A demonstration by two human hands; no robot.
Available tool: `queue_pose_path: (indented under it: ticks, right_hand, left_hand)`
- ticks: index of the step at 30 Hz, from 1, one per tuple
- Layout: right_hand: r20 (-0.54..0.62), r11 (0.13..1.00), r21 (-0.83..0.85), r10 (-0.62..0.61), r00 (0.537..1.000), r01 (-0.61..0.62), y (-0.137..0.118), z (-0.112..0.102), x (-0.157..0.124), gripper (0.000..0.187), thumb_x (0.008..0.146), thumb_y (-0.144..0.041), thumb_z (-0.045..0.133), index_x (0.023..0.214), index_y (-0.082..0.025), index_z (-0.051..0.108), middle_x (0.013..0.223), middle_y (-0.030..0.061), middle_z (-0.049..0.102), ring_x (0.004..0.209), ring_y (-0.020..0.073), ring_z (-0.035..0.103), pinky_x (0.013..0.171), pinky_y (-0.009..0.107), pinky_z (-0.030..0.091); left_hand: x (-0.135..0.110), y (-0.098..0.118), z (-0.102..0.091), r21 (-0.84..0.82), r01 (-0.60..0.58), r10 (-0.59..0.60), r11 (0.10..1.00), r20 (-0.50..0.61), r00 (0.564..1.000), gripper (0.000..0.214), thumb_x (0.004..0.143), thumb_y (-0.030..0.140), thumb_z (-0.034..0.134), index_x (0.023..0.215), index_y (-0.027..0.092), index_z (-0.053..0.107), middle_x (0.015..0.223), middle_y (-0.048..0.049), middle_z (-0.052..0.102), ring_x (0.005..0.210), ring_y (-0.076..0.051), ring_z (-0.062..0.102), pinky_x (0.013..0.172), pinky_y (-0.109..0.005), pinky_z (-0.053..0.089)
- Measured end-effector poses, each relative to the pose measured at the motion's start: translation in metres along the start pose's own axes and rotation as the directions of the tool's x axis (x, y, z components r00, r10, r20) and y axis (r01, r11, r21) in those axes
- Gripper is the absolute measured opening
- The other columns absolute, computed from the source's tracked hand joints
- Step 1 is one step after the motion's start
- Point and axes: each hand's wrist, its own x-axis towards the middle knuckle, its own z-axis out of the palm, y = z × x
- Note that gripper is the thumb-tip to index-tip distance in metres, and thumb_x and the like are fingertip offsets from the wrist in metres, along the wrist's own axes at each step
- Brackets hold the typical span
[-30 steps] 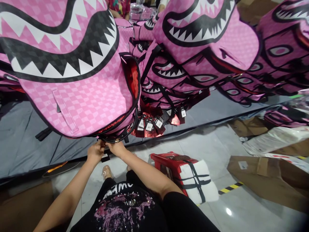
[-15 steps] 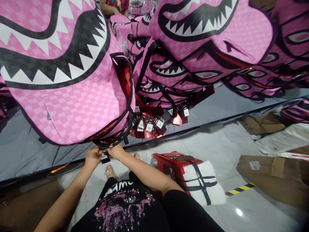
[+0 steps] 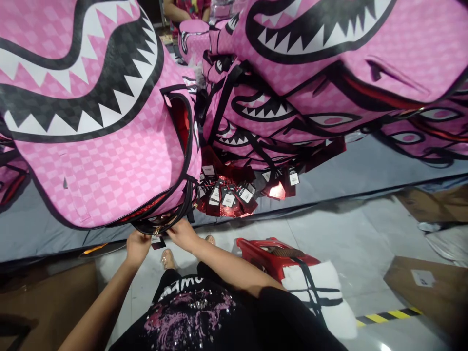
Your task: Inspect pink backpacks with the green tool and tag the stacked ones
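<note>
A large pink checkered backpack [image 3: 120,170] with a printed black mouth and white teeth fills the upper left. Its zipped opening along the right side gapes and shows a red lining. At the bag's lower edge, my left hand [image 3: 138,245] is closed, its fingertips partly tucked under the black trim. My right hand [image 3: 184,235] grips the same edge just to the right, its fingers mostly hidden beneath the bag. Between the hands hangs a dark tag [image 3: 158,242] with a white label. A gold-coloured zip pull [image 3: 157,231] sits right above it.
More pink backpacks [image 3: 263,105] are heaped on the grey-covered table [image 3: 329,170], with red and black hang tags [image 3: 228,197] spilling over its front. A red stool [image 3: 270,253] with a white pad stands to the right. Cardboard boxes [image 3: 420,292] lie on the floor. Another person's arm [image 3: 177,12] shows behind.
The view has shifted, so the heaped bags and the stool appear farther right. Both hands stay at the backpack's lower edge, slightly lower and left for the left hand.
</note>
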Motion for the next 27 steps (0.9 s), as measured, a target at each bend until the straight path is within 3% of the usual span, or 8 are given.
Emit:
queue_pose_path:
  ticks: [3, 5, 8, 11, 14, 16, 21, 27]
  right_hand:
    - [-0.115, 0.985, -0.096, 0.131, 0.985, -0.143, 0.054, -0.064, -0.012, 0.020, 0.092, -0.024, 0.051, 0.099, -0.022, 0.069, 0.096, 0.0042, 0.068, 0.089, 0.0158, 0.061, 0.081, 0.025, 0.047]
    - [-0.279, 0.921, -0.172, 0.294, 0.914, -0.349, 0.099, -0.110, -0.001, 0.033, 0.096, -0.024, 0.036, 0.106, -0.015, 0.066, 0.102, 0.0129, 0.064, 0.094, 0.0211, 0.058, 0.086, 0.033, 0.044]
    - [-0.434, 0.780, -0.238, 0.448, 0.782, -0.579, 0.155, -0.156, 0.034, 0.034, 0.094, -0.029, 0.041, 0.109, -0.010, 0.065, 0.116, 0.0216, 0.058, 0.107, 0.0302, 0.052, 0.090, 0.044, 0.039]
    - [-0.440, 0.692, -0.294, 0.514, 0.736, -0.659, 0.182, -0.168, 0.063, 0.029, 0.089, -0.026, 0.049, 0.101, -0.011, 0.070, 0.111, 0.0217, 0.061, 0.106, 0.0320, 0.053, 0.089, 0.044, 0.037]
    - [-0.414, 0.654, -0.360, 0.527, 0.742, -0.666, 0.189, -0.164, 0.071, 0.029, 0.087, -0.019, 0.046, 0.099, -0.012, 0.071, 0.106, 0.0201, 0.065, 0.101, 0.0295, 0.057, 0.087, 0.042, 0.037]
    - [-0.404, 0.637, -0.406, 0.519, 0.753, -0.656, 0.190, -0.163, 0.067, 0.032, 0.088, -0.018, 0.042, 0.101, -0.010, 0.071, 0.106, 0.0208, 0.066, 0.100, 0.0298, 0.057, 0.086, 0.042, 0.036]
    - [-0.261, 0.710, -0.522, 0.394, 0.881, -0.472, 0.190, -0.173, 0.049, 0.029, 0.088, -0.019, 0.044, 0.096, -0.010, 0.071, 0.108, 0.0211, 0.065, 0.107, 0.0324, 0.052, 0.094, 0.046, 0.030]
    - [-0.110, 0.838, -0.493, 0.208, 0.972, -0.235, 0.192, -0.180, 0.025, 0.017, 0.080, -0.014, 0.053, 0.081, -0.015, 0.069, 0.091, 0.0155, 0.068, 0.095, 0.0276, 0.054, 0.092, 0.044, 0.032]
  left_hand:
    - [-0.024, 0.005, 0.008, -0.018, -0.030, 0.029, 0.999, -0.093, 0.995, 0.031, 0.090, 0.033, 0.046, 0.109, 0.016, 0.063, 0.112, -0.0137, 0.066, 0.109, -0.026, 0.061, 0.092, -0.036, 0.049]
    - [-0.042, 0.024, 0.019, -0.038, -0.117, 0.113, 0.992, -0.096, 0.989, 0.031, 0.092, 0.036, 0.046, 0.113, 0.019, 0.062, 0.116, -0.0125, 0.065, 0.114, -0.025, 0.059, 0.099, -0.037, 0.048]
    - [-0.047, 0.090, 0.044, -0.049, -0.431, 0.432, 0.901, 0.024, 0.901, 0.030, 0.095, 0.030, 0.042, 0.115, 0.024, 0.064, 0.122, -0.0073, 0.065, 0.115, -0.018, 0.059, 0.102, -0.031, 0.048]
    - [-0.014, 0.179, 0.070, 0.051, -0.643, 0.634, 0.764, 0.121, 0.764, 0.040, 0.095, 0.025, 0.041, 0.132, 0.020, 0.056, 0.144, -0.0097, 0.052, 0.131, -0.021, 0.049, 0.106, -0.037, 0.046]
    - [0.039, 0.250, 0.099, 0.079, -0.700, 0.685, 0.710, 0.153, 0.713, 0.048, 0.093, 0.023, 0.045, 0.139, 0.015, 0.050, 0.158, -0.0095, 0.033, 0.147, -0.025, 0.026, 0.119, -0.046, 0.029]
    - [0.069, 0.276, 0.118, 0.101, -0.711, 0.689, 0.696, 0.187, 0.700, 0.048, 0.089, 0.019, 0.047, 0.136, 0.009, 0.053, 0.157, -0.0143, 0.033, 0.150, -0.027, 0.017, 0.123, -0.051, 0.017]
    - [0.101, 0.293, 0.149, 0.170, -0.650, 0.610, 0.741, 0.235, 0.757, 0.062, 0.083, 0.014, 0.050, 0.145, 0.012, 0.044, 0.159, -0.0154, 0.026, 0.152, -0.031, 0.007, 0.122, -0.058, 0.007]
    - [0.111, 0.304, 0.157, 0.225, -0.593, 0.547, 0.773, 0.236, 0.803, 0.073, 0.085, 0.019, 0.052, 0.154, 0.019, 0.027, 0.163, -0.0111, 0.014, 0.152, -0.031, 0.007, 0.122, -0.058, 0.005]
